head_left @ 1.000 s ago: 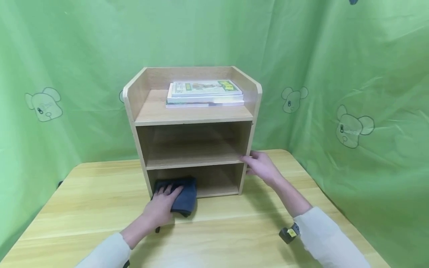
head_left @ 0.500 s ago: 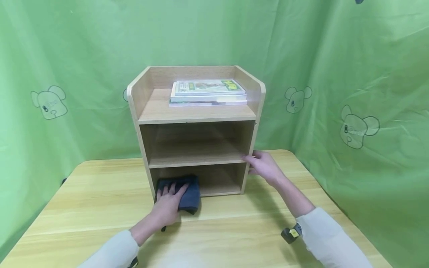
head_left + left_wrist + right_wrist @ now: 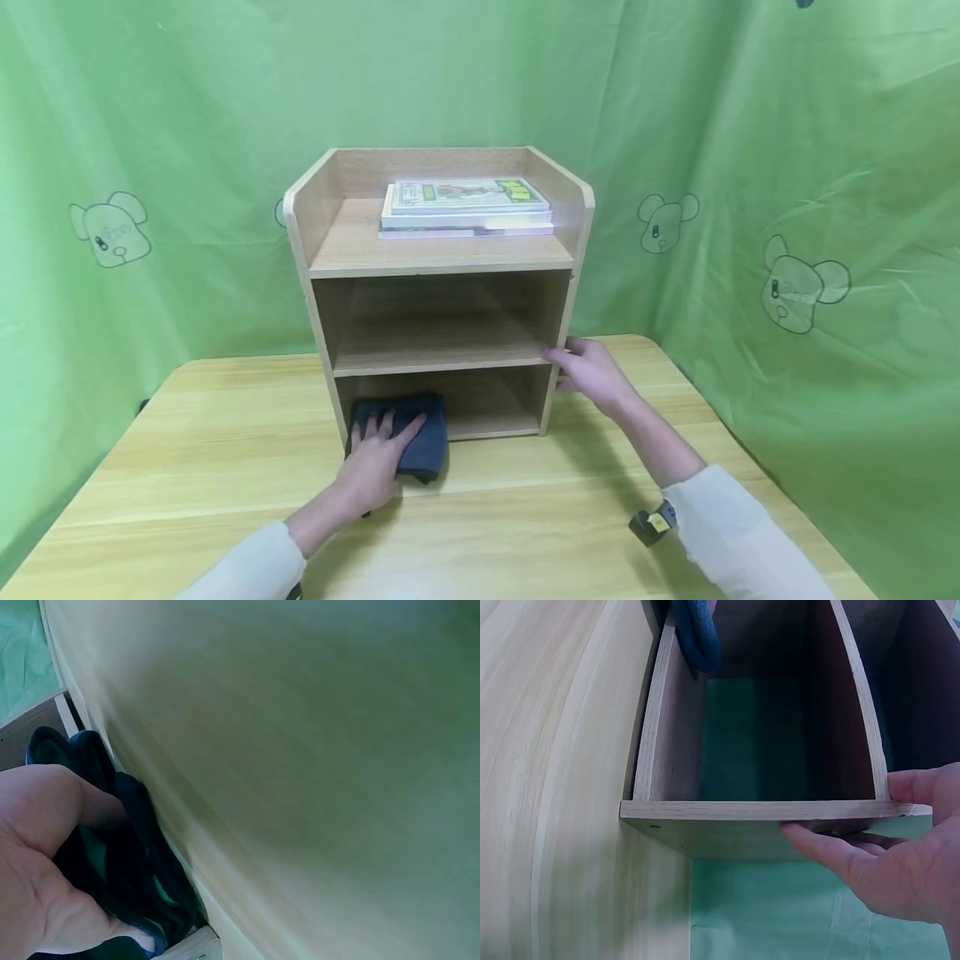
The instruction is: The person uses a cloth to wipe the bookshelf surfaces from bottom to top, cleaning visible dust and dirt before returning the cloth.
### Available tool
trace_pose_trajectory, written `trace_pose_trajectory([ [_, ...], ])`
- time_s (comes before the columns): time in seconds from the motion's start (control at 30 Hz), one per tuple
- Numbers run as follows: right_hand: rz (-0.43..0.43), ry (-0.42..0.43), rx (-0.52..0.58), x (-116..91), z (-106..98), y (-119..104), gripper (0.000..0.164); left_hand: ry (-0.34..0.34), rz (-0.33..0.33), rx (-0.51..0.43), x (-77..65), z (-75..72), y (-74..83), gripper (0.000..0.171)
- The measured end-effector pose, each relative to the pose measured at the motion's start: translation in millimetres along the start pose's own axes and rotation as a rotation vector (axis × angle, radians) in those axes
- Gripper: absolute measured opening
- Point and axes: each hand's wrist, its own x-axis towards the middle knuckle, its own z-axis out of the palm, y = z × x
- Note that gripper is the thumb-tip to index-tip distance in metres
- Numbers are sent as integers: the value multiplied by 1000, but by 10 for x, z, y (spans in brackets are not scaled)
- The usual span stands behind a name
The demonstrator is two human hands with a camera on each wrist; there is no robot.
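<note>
A small wooden shelf unit [image 3: 438, 272] stands upright on the table. My left hand [image 3: 371, 468] holds a folded dark blue cloth [image 3: 426, 446] at the left end of the lowest compartment, partly over its front edge. Up close in the left wrist view, the cloth [image 3: 142, 855] bunches under the curled hand [image 3: 45, 862]. At the unit's right side my right hand [image 3: 592, 375] grips the side panel, thumb at the middle shelf's front end and fingers on the outer face. The right wrist view shows that hand [image 3: 900, 862] around the panel [image 3: 780, 811].
Several books [image 3: 465, 208] lie stacked on the unit's top, inside its raised rim. Pale wood-grain table [image 3: 510, 517] extends in front and to both sides. Green curtains [image 3: 225, 100] with mouse drawings hang behind and beside it.
The head view has shifted slightly, so the scene sits a little farther right. The left hand and cloth have moved only slightly at the lowest shelf. The right hand keeps its grip on the panel.
</note>
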Motion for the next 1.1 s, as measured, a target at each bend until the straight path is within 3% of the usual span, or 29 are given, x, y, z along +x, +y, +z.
trace_pose_trajectory([
  [0.23, 17, 10, 8, -1, 5, 1, 56, -42, -47, -4, 55, 43, 104, 98],
  [0.4, 17, 9, 8, 7, 5, 16, 56, -102, -62, -15, 187, 106, 262, 99],
  [0.7, 20, 8, 17, 9, 1, 20, 57, -187, -64, 21, 496, 202, 749, 98],
  [1.1, 14, 11, 39, -2, 11, -2, 57, -230, -98, -1, 786, 387, 1331, 98],
])
